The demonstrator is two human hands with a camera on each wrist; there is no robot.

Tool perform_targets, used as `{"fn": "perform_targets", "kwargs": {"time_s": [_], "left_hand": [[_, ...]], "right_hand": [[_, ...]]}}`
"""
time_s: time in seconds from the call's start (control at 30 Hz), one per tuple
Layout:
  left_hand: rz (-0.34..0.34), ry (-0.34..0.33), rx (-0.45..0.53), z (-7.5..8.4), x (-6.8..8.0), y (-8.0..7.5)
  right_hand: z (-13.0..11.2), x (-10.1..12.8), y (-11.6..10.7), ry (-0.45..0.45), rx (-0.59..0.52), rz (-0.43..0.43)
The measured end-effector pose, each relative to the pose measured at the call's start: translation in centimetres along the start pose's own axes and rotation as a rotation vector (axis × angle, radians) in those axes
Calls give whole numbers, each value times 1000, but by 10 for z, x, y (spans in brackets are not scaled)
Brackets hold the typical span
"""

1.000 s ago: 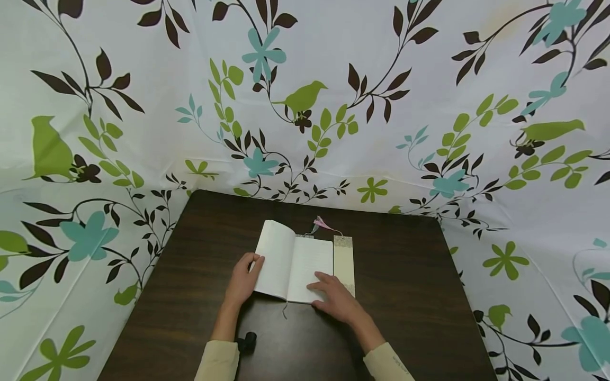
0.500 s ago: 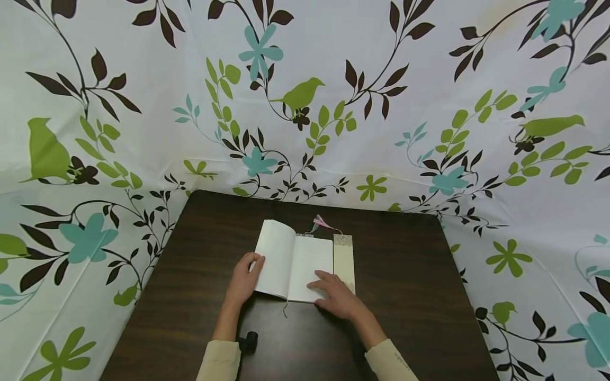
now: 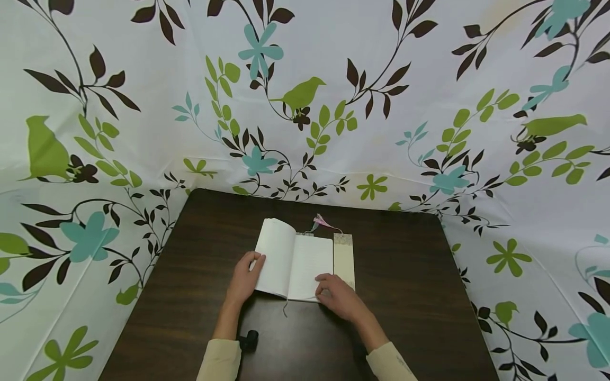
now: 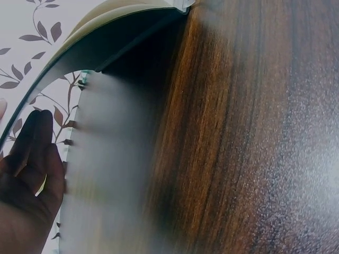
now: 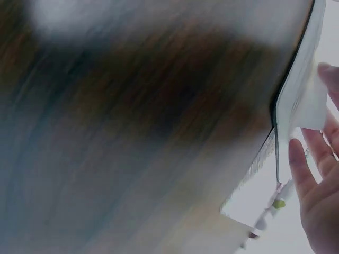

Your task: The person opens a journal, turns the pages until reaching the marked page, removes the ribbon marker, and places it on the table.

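Observation:
An open white-paged book (image 3: pixel 293 263) lies in the middle of a dark wooden table (image 3: pixel 410 296). My left hand (image 3: pixel 244 279) holds its left edge, thumb on the curved left page and fingers beneath. In the left wrist view a finger of that hand (image 4: pixel 29 159) shows under the arched cover (image 4: pixel 106 32). My right hand (image 3: pixel 337 296) is at the book's lower right corner, its fingers drawn in on the page corner. The right wrist view shows the thumb and fingers of that hand (image 5: pixel 318 174) either side of the page edge (image 5: pixel 304 100). A pale bookmark (image 3: pixel 344 260) with a pink tassel (image 3: pixel 325 223) lies along the book's right side.
A cloth printed with leaves, birds and flowers (image 3: pixel 305 106) hangs behind and beside the table. A small black object (image 3: pixel 248 339) sits by my left sleeve near the front edge. Bare tabletop shows to the left and right of the book.
My right hand has slid back from lying flat on the right page to the page's lower right corner, its fingers curling in. The left hand and the book have stayed put.

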State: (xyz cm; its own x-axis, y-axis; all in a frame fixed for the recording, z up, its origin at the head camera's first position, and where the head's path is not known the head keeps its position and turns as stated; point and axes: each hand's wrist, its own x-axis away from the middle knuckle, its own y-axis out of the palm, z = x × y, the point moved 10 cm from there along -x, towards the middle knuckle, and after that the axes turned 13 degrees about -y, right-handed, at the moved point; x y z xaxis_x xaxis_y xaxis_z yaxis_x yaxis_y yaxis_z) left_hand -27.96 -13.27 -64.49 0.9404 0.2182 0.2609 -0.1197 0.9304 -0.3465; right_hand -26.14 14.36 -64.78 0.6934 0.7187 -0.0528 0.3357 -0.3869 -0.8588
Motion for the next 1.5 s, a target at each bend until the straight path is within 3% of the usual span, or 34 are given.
{"fn": "perform_targets", "kwargs": {"time_s": [0.17, 0.4, 0.53, 0.67, 0.83, 0.9, 1.0, 1.1, 1.2, 1.33, 1.5], "left_hand": [[-5, 4, 2, 1, 0, 0], [9, 17, 10, 2, 2, -1], [37, 43, 21, 5, 3, -3], [46, 37, 23, 4, 3, -3], [42, 14, 18, 0, 3, -3], [38, 10, 19, 0, 2, -3], [29, 2, 19, -1, 2, -2], [11, -1, 27, -2, 0, -1], [-16, 4, 43, -2, 0, 1], [-50, 26, 69, 0, 1, 1], [-58, 57, 56, 2, 0, 1]], "right_hand": [[-8, 2, -10, -58, 270, 60], [-3, 9, -18, 9, 274, 160], [13, 12, -20, 169, 215, 196], [28, 14, -21, 307, 75, 280], [32, 12, -19, 365, -183, 426], [29, 9, -17, 361, -239, 458], [18, 0, -18, 302, -153, 451], [5, -8, -21, 268, 72, 409], [-2, -11, -21, 290, 259, 362], [-3, -15, -18, 340, 302, 313], [-10, -25, -13, 323, 288, 262]]}}
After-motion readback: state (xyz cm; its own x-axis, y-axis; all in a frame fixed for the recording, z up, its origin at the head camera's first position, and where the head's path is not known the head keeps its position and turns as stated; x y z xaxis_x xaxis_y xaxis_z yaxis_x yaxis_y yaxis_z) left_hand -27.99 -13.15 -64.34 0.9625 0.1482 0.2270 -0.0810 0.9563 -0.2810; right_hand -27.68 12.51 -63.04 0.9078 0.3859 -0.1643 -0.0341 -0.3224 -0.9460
